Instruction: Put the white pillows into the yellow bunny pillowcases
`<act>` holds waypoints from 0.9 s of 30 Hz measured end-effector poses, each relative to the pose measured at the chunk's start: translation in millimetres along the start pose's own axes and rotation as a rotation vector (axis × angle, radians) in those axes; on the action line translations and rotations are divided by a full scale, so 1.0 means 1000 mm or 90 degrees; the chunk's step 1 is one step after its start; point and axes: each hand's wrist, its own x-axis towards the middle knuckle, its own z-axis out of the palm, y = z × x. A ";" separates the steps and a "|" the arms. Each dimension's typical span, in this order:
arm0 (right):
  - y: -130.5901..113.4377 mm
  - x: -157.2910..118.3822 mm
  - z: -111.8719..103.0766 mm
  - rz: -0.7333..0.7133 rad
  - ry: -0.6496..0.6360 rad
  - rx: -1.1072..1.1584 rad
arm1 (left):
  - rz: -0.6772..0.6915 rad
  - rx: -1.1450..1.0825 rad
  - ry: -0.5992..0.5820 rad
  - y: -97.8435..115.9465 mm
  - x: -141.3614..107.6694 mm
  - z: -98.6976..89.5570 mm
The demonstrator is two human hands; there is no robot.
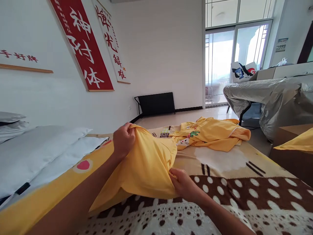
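Observation:
A plain yellow pillowcase [146,163] is stretched between my two hands above the bed. My left hand [124,138] is closed on its upper left edge, fingers curled into the cloth. Lower down on the right side, my right hand [182,183] pinches a gathered fold; some of its fingertips are hidden by the fabric. One corner of the pillowcase hangs toward the lower left, beside my left forearm. Just beyond it lies a crumpled heap of yellow bedding [210,132] with a printed rabbit face and green leaves.
White pillows [49,147] are piled at the left. A patterned blanket [232,195] covers the bed. At right are a cardboard box [288,130] with yellow cloth [297,142] over it, and a plastic-covered table [266,94]. A black folded panel [156,103] leans against the wall.

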 end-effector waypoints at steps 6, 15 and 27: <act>-0.055 -0.032 0.005 -0.020 -0.287 0.027 | 0.193 -0.185 0.172 0.082 -0.011 -0.026; -0.028 -0.031 0.037 -0.049 -0.334 -0.164 | 0.394 0.079 -0.076 0.034 -0.034 0.007; -0.042 -0.024 -0.016 0.004 -0.189 -0.122 | -0.469 -0.456 -0.772 -0.099 -0.217 0.004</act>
